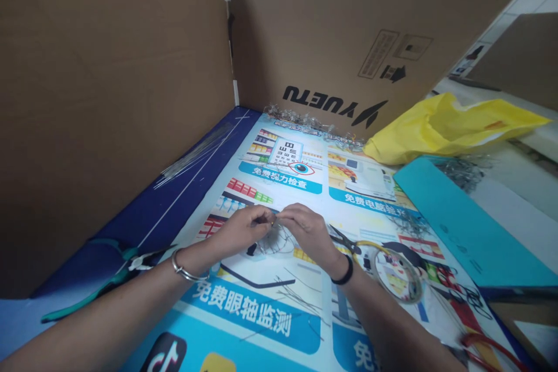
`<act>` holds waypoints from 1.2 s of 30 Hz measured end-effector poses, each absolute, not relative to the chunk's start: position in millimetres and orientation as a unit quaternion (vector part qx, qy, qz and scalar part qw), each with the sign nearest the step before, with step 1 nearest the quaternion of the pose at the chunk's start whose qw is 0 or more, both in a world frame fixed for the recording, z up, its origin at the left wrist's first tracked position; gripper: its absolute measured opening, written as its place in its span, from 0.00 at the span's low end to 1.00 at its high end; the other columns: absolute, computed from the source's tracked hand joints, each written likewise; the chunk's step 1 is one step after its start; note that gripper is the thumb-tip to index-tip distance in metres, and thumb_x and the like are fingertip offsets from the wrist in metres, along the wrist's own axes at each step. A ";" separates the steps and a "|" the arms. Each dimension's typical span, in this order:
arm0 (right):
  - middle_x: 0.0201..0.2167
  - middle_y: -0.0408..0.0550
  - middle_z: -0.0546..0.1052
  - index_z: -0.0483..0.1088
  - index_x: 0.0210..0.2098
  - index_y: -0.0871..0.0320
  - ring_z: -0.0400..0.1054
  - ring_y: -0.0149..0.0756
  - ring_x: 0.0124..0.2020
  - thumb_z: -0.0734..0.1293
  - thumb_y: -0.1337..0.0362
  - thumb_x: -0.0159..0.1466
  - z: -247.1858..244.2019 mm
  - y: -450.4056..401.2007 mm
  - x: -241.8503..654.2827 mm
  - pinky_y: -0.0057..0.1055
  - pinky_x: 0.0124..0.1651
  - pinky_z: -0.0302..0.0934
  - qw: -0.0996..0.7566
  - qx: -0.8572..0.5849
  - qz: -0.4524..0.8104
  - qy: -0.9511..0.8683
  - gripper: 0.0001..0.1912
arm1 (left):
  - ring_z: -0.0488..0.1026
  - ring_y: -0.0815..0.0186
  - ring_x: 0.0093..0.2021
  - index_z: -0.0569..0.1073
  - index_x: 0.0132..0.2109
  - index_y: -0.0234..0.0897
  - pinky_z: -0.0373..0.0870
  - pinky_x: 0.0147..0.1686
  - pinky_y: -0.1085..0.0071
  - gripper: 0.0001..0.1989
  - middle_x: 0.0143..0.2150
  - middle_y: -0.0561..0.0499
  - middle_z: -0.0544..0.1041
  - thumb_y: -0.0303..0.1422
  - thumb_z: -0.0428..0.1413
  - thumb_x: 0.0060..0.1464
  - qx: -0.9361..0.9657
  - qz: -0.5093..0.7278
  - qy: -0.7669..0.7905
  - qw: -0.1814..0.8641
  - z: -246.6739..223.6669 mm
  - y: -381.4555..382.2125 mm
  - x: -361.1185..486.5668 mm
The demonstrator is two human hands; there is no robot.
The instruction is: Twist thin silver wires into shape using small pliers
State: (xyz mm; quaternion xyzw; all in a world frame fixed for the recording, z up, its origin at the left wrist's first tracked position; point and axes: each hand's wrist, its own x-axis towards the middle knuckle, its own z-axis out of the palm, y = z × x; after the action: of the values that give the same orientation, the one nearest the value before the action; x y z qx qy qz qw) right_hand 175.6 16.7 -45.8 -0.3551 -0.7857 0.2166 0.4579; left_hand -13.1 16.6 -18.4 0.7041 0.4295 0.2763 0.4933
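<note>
My left hand (pixel 244 231) and my right hand (pixel 308 233) meet above the printed poster sheet (pixel 300 276), both closed in a pinch with fingertips nearly touching. Between and just below them shows a small tangle of thin wire (pixel 279 242), held at the fingertips; its exact shape is blurred. Several loose wire pieces (pixel 300 296) lie on the sheet nearer to me. Beside my right wrist are small dark-tipped pliers (pixel 344 238) and a roll of clear tape (pixel 399 276). Green-handled pliers (pixel 115 270) rest partly behind my left forearm.
Cardboard panels (pixel 108 70) wall off the left and back. Straight wires (pixel 192 157) lie on the dark blue strip at left. Tangled wire scraps (pixel 300 119) line the back edge. At right are a yellow bag (pixel 418 131), a turquoise board (pixel 453 226) and a red-handled tool (pixel 492 346).
</note>
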 end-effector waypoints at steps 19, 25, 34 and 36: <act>0.34 0.48 0.75 0.74 0.37 0.56 0.70 0.31 0.38 0.63 0.67 0.63 -44.2 14.3 172.4 0.30 0.41 0.67 0.469 -0.350 0.193 -0.787 0.08 | 0.66 0.68 0.29 0.69 0.30 0.35 0.62 0.29 0.75 0.07 0.26 0.54 0.70 0.27 0.47 0.51 0.769 0.260 0.435 0.389 -17.9 16.2 -13.8; 0.37 0.49 0.75 0.73 0.41 0.55 0.70 0.33 0.40 0.61 0.67 0.64 -45.6 13.4 171.8 0.32 0.44 0.68 0.464 -0.349 0.155 -0.799 0.10 | 0.66 0.68 0.28 0.69 0.28 0.35 0.61 0.29 0.75 0.08 0.25 0.54 0.71 0.25 0.47 0.50 0.788 0.243 0.440 0.355 -14.0 14.7 -12.0; 0.40 0.49 0.76 0.70 0.45 0.54 0.70 0.33 0.44 0.60 0.67 0.65 -44.9 11.2 170.0 0.34 0.47 0.67 0.456 -0.334 0.148 -0.811 0.11 | 0.66 0.67 0.28 0.66 0.25 0.36 0.60 0.29 0.73 0.08 0.24 0.54 0.69 0.23 0.48 0.49 0.802 0.250 0.435 0.325 -15.7 13.7 -10.5; 0.41 0.49 0.76 0.71 0.44 0.55 0.70 0.33 0.44 0.61 0.67 0.64 -45.6 11.8 170.1 0.34 0.48 0.67 0.459 -0.335 0.150 -0.809 0.11 | 0.66 0.67 0.28 0.67 0.25 0.36 0.60 0.30 0.73 0.08 0.25 0.54 0.69 0.23 0.48 0.50 0.805 0.246 0.432 0.324 -15.4 13.8 -10.9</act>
State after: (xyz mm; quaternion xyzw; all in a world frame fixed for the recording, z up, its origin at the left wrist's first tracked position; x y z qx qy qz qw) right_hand 170.1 11.8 -45.6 -0.3346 -0.8093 0.1500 0.4589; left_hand -10.9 13.8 -15.4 0.8049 0.4321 0.2462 0.3237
